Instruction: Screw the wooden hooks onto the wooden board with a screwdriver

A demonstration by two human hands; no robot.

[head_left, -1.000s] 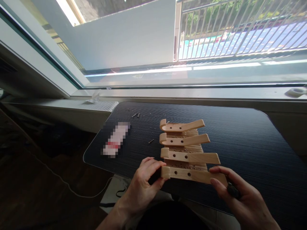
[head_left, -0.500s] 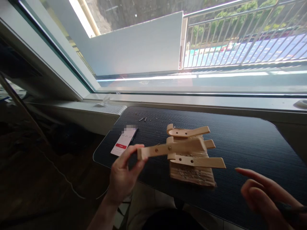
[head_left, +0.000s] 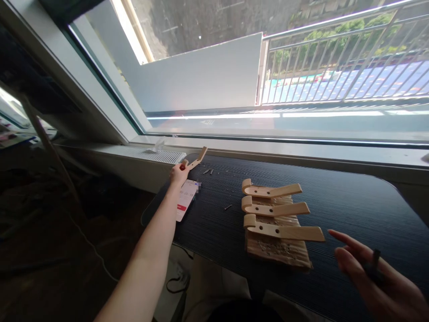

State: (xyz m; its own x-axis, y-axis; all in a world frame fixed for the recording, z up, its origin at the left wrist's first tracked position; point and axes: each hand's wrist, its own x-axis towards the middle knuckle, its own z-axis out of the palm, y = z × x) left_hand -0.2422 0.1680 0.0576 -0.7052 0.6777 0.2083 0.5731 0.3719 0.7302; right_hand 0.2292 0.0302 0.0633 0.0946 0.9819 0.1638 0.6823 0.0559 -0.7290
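A person's left hand (head_left: 178, 172) is reaching out at full arm's length to the far left corner of a dark ribbed table (head_left: 351, 201), its fingers closing around one end of a wooden hook (head_left: 196, 160), which is angling up and away from the hand over the table's edge, near the windowsill (head_left: 301, 150). Just below that hand, a phone (head_left: 186, 199) is lying face up on the table, its screen lit, with the forearm passing over its near end. A few screws (head_left: 208, 171) are lying scattered just beyond the hand, and another single screw (head_left: 228, 207) is resting between the phone and the woodwork. At the middle of the table, a wooden board (head_left: 278, 248) is lying flat with three more hooks on top of it, set side by side with their curled ends pointing left: a far hook (head_left: 271, 191), a middle hook (head_left: 275, 209) and a near hook (head_left: 284, 230). The near strip of the board is showing bare wood dotted with small holes. The right hand (head_left: 378, 277) is hovering low at the table's near right edge, well apart from the board, its fingers spreading loosely while a small dark tool (head_left: 373, 266) is sitting tucked between them. Beyond the glass, a balcony railing (head_left: 335, 58) is catching bright daylight.
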